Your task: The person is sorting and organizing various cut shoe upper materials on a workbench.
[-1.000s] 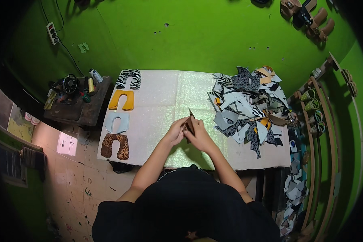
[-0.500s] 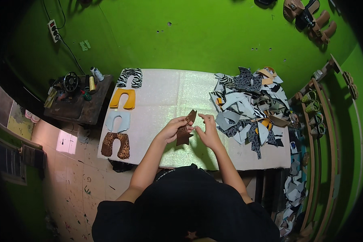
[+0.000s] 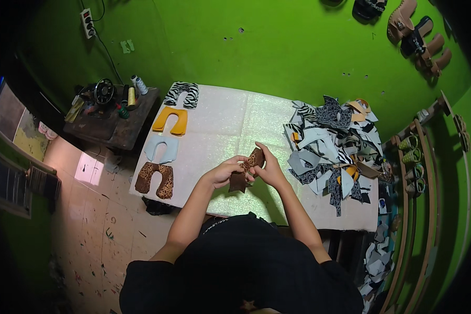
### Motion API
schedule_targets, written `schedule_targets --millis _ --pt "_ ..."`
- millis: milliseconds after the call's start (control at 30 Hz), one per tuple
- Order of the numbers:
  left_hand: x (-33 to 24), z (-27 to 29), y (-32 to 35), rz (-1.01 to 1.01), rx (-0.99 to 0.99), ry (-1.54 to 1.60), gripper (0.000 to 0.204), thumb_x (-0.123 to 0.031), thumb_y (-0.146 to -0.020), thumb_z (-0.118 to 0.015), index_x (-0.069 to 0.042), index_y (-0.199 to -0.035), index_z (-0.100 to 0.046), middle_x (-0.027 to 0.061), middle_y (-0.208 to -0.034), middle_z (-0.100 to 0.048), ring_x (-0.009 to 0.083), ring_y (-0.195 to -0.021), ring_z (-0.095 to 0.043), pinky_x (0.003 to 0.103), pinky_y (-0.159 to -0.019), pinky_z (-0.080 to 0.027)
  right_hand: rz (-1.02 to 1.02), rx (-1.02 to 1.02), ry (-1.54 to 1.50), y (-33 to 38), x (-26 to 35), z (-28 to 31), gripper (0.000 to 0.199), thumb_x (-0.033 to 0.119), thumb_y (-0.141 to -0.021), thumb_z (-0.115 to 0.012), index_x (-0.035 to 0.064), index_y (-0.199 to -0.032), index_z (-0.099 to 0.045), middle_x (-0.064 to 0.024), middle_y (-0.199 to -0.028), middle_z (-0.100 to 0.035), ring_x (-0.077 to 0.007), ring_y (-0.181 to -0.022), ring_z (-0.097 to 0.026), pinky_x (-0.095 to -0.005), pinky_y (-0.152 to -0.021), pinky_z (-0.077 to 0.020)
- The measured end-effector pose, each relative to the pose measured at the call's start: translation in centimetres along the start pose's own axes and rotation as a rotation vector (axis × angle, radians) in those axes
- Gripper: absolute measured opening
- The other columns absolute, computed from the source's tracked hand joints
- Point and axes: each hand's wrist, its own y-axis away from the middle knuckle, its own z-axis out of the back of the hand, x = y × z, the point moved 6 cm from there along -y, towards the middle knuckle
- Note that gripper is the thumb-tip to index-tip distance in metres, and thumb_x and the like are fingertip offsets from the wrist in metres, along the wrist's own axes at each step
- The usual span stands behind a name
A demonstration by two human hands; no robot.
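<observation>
Both the left hand and the right hand pinch a brown patterned shoe-upper piece above the white table; uneven pulling could crease it.

No packages, labels, signs or screens visible anywhere: not on the table, side bench, green wall or shoe racks.

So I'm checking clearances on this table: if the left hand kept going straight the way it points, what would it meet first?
The left hand points rightward, so it would meet the brown patterned piece it already grips, then the right hand. Beyond lies the scrap pile, though depth is unclear.
</observation>
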Motion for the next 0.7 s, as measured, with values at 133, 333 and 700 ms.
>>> schedule_targets --millis 133,333,700 --pt "0.2 0.6 0.6 0.085 0.003 -0.101 0.028 -0.012 -0.088 -0.044 0.003 -0.110 -0.040 0.0153 -0.091 -0.060 0.0203 -0.079 -0.062 0.028 -0.073 -0.050 0.073 0.078 0.190 -0.5 1.8 -0.6 0.068 0.007 -0.064 -0.061 0.0060 -0.127 -0.035 -0.0168 -0.102 -0.054 -0.0322 -0.094 -0.053 -0.0397 -0.084 -0.0406" --pt "1.1 2.0 1.6 0.185 -0.043 -0.304 0.025 -0.019 -0.090 -0.045 0.002 -0.100 -0.054 0.0104 -0.079 -0.062 0.0145 -0.073 -0.061 0.024 -0.069 -0.048 0.140 0.230 0.556 -0.3 3.6 -2.4 0.069 0.011 -0.070 -0.061 0.0133 -0.132 -0.031 -0.0097 -0.103 -0.055 -0.0257 -0.098 -0.051 -0.0459 -0.089 -0.0328" --pt "1.3 3.7 3.2 0.161 -0.031 -0.389 0.026 -0.012 -0.085 -0.034 0.001 -0.092 -0.056 0.0114 -0.076 -0.062 0.0167 -0.071 -0.060 0.027 -0.071 -0.046 0.078 0.403 -0.091 -0.6 3.8 -4.6 0.071 0.004 -0.069 -0.058 0.0107 -0.134 -0.028 -0.0138 -0.120 -0.050 -0.0249 -0.109 -0.050 -0.0371 -0.096 -0.0342"
